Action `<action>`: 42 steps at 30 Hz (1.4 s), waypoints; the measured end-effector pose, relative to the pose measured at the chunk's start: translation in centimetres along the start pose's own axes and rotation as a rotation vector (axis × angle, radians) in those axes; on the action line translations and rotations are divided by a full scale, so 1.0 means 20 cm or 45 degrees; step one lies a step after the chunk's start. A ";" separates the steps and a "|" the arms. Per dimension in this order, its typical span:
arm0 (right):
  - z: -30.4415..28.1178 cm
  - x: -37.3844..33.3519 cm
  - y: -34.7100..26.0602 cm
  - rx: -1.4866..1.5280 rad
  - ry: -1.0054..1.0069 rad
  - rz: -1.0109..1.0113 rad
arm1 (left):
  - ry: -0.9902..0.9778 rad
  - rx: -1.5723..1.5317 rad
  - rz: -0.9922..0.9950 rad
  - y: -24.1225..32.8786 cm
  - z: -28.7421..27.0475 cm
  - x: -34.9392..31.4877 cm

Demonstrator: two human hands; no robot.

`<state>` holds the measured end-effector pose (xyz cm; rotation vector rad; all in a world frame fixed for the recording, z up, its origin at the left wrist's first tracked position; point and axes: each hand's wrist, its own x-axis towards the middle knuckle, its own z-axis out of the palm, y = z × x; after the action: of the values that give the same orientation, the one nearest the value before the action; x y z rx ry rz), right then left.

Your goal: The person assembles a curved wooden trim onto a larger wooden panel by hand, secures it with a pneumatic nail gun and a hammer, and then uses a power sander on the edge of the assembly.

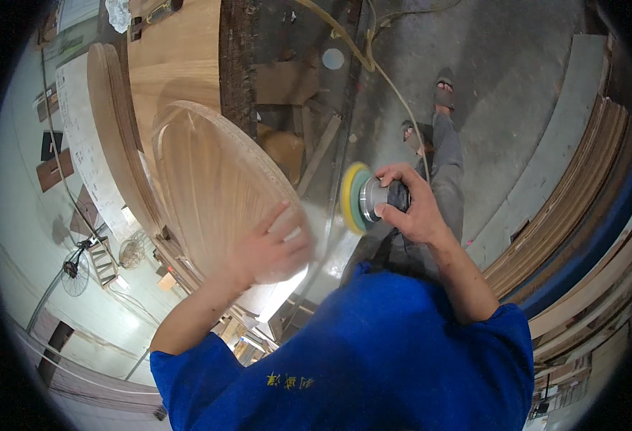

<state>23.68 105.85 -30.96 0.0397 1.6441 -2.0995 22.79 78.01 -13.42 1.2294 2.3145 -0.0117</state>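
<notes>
My right hand [415, 205] grips a round orbital sander [379, 199] by its metal and black body. The sander's yellow and green pad [353, 197] faces left, apart from the wood. To the left, my left hand [276, 244] lies over the near right edge of a rounded, light wooden panel [212, 169], its fingers spread and smeared by motion. The panel is tilted and also blurred, most of all along its far rim. Whether the thumb wraps under the edge is hidden.
A flat wooden board [179, 65] lies beyond the panel. Curved wooden pieces [111, 122] stand at the left. A yellowish hose [391, 82] runs across the grey floor. Stacked boards [581, 187] line the right side. A wall fan [76, 267] is at far left.
</notes>
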 end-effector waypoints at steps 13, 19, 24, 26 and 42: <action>0.24 0.18 -0.07 0.042 -0.271 -0.096 | 1.065 -0.333 -1.421 -0.61 0.39 -0.06; 0.29 0.24 -0.05 0.105 -0.190 -0.100 | 1.159 -0.393 -1.630 -0.59 0.37 -0.07; 0.27 0.26 -0.10 0.008 -0.224 -0.144 | 1.176 -0.418 -1.663 -0.52 0.37 -0.11; 0.29 0.28 -0.14 -0.029 -0.241 -0.133 | 1.168 -0.416 -1.656 -0.50 0.37 -0.13; 0.39 0.45 -0.19 -0.136 -0.229 -0.141 | 1.202 -0.387 -1.661 -0.53 0.37 -0.11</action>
<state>16.32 96.17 -27.99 -0.2724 1.6793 -2.0253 18.69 68.28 -21.23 -0.7515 3.2646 0.5259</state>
